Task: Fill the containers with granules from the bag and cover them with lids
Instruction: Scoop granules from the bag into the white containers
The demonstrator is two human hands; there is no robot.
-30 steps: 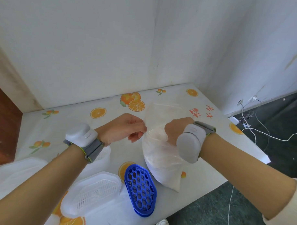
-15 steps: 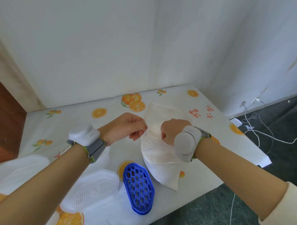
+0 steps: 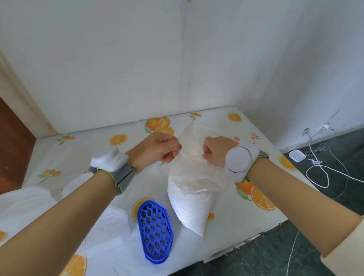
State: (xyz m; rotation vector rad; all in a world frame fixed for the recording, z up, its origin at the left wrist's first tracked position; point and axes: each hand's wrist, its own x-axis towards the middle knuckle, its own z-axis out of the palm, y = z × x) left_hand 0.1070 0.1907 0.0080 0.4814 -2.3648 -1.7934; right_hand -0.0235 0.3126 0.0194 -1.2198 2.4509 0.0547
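While the white containers (image 3: 110,224) are lying low on the near left, partly hidden under the left forearm, nothing is yet going into them; a further white piece (image 3: 76,185) is showing behind the wrist, and whether it is a container or a lid cannot be told; the blue lattice lid (image 3: 154,232) is resting flat on the orange-printed table (image 3: 256,219), just left of the bag (image 3: 192,196). The left hand (image 3: 156,150) is pinching the left edge of the bag's clear mouth between thumb and fingers; the right hand (image 3: 216,151) is clenching the right side of the same mouth, so the film is stretching taut between them; the bag is standing in the middle of the table, its lower half packed with white granules, its near corner leaning toward the table's near edge.

From here the risk is judged to be a sudden give; if the mouth is tearing rather than parting, the pull could jerk the bag over and send granules across the cloth or off the near edge; the slack film could also be slipping from the pinch.

Compared with a second ago, the hands are sitting slightly further apart and the mouth is looking wider; the bag is standing more upright; the blue lattice lid is lying where it was.
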